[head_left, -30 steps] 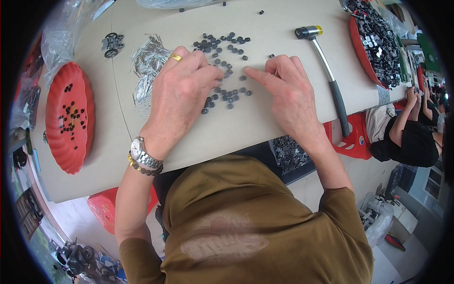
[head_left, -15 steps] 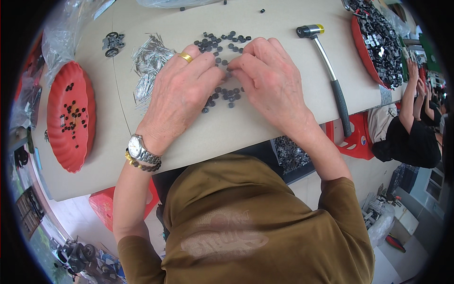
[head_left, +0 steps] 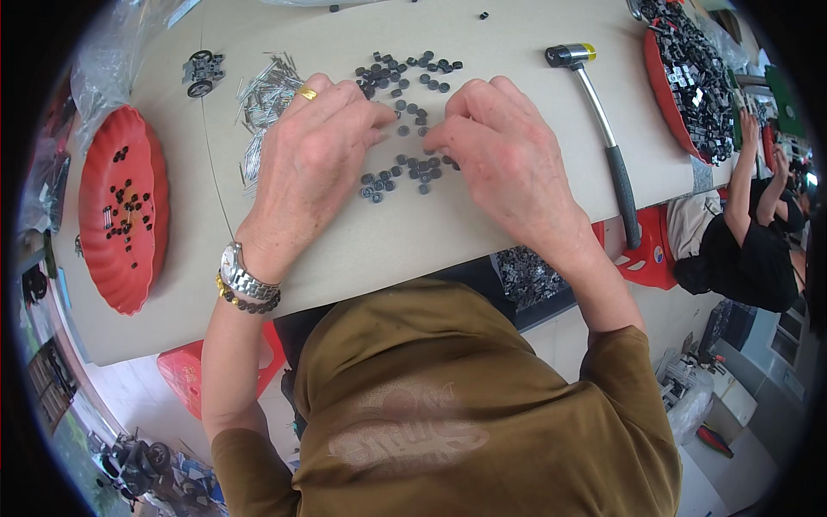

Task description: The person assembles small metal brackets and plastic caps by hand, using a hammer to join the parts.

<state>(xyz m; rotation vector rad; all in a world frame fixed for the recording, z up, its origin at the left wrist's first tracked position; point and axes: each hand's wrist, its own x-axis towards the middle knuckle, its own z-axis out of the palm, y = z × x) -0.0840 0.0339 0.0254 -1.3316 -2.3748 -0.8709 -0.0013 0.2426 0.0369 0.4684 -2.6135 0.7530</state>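
Note:
Small black wheels (head_left: 424, 165) lie in loose clusters on the table between my hands. My left hand (head_left: 314, 142) is over the left side of them, its index finger and thumb apart and nothing seen between them. The index tip reaches a wheel (head_left: 403, 131) group's edge. My right hand (head_left: 506, 151) is curled at the right of the wheels, thumb and index finger pressed together. Whatever those fingertips hold is hidden. Beside my left hand lies a heap of thin silvery metal pins (head_left: 267, 90), partly covered by the hand.
A mallet (head_left: 610, 142) with a black grip lies to the right. A red scalloped tray (head_left: 155, 233) with small black parts stands at left, near a small wheeled chassis (head_left: 202, 73). Another red tray (head_left: 659, 95) is heaped with black parts. A co-worker (head_left: 745, 246) is at far right.
My hands have moved apart from where their fingertips met. The left went leftward and the right slightly rightward, uncovering more wheels between them.

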